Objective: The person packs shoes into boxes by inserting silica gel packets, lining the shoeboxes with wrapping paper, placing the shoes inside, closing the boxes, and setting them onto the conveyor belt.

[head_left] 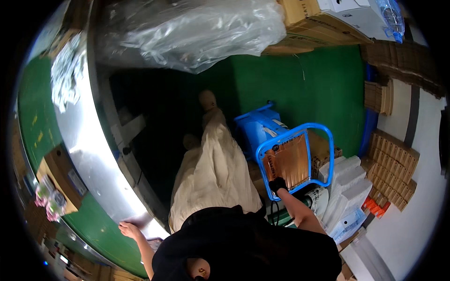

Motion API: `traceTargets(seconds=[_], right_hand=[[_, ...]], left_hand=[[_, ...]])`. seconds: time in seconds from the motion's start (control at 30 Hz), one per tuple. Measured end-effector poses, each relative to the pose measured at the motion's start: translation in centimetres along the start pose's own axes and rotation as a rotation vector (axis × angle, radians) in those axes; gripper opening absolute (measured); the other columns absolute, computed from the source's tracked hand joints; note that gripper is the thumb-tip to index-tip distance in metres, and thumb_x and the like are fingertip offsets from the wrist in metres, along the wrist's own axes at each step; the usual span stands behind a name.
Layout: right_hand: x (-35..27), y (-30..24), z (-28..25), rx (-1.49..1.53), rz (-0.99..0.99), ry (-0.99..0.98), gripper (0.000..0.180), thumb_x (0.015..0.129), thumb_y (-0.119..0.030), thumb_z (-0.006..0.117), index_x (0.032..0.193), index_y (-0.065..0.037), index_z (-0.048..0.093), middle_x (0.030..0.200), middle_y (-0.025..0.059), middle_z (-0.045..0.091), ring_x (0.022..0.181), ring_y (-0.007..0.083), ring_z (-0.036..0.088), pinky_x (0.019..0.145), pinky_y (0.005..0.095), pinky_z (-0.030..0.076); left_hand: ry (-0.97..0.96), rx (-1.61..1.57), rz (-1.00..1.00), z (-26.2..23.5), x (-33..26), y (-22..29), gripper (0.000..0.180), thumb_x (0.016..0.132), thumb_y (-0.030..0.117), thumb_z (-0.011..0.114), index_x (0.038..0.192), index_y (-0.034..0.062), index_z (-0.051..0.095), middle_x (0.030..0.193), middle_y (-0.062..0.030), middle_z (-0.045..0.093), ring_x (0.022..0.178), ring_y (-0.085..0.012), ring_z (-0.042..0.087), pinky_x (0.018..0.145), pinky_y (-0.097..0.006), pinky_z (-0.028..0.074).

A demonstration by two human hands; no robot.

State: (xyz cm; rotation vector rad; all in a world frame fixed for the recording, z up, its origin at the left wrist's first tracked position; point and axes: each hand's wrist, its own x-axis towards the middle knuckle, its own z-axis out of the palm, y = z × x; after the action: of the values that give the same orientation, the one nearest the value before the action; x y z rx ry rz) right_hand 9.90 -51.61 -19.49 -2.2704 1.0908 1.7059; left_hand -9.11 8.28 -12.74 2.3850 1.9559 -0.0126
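At the lower left, along the shiny metal edge [101, 154] of the green conveyor belt [35, 117], the left hand [129, 229] lies flat with its fingers spread, grasping nothing — the palm rests on the metal rim. On the other side of the body, the right hand [278, 185] wears a dark glove and is clenched around the lower bar of a blue chair [293, 157], whose frame rings a brownish panel; the chair stands on the green floor [304, 89] just beside the person's beige trousers [213, 168]. Right of the chair lie white packets [349, 180] in a stack, and farther right, rows of folded cardboard [396, 166]. A brown box [58, 175] sits on the belt near its metal edge, well apart from the left hand. Crumpled clear plastic sheeting [187, 30] hangs over the top of the view, beside cardboard boxes [318, 23] in the upper right corner.
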Motion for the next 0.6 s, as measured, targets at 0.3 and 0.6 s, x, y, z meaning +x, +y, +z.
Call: traceTargets(seconds=[0.3, 0.6], right_hand=[[4.7, -2.8, -4.0, -0.197, -0.306, -0.246, 0.029, 0.067, -0.027, 0.050, 0.068, 0.000, 0.060, 0.073, 0.0215, 0.059, 0.069, 0.0318, 0.059, 0.063, 0.0396, 0.046], [6.2, -16.0, -13.7, -0.385, -1.132, -0.409, 0.028, 0.078, -0.029, 0.048, 0.077, -0.004, 0.060, 0.081, 0.0148, 0.061, 0.072, 0.0295, 0.057, 0.065, 0.0389, 0.045]], left_hand=[[-0.099, 0.177, -0.448, 1.8, -1.7, 9.4, 0.055, 0.086, 0.040, 0.028, 0.101, -0.0066, 0.053, 0.104, -0.0242, 0.055, 0.097, -0.0392, 0.052, 0.083, -0.045, 0.041], [-0.139, 0.301, -0.313, 5.3, -4.1, 9.2, 0.035, 0.086, 0.024, 0.037, 0.111, 0.0018, 0.048, 0.106, -0.0164, 0.051, 0.102, -0.0297, 0.045, 0.086, -0.037, 0.037]])
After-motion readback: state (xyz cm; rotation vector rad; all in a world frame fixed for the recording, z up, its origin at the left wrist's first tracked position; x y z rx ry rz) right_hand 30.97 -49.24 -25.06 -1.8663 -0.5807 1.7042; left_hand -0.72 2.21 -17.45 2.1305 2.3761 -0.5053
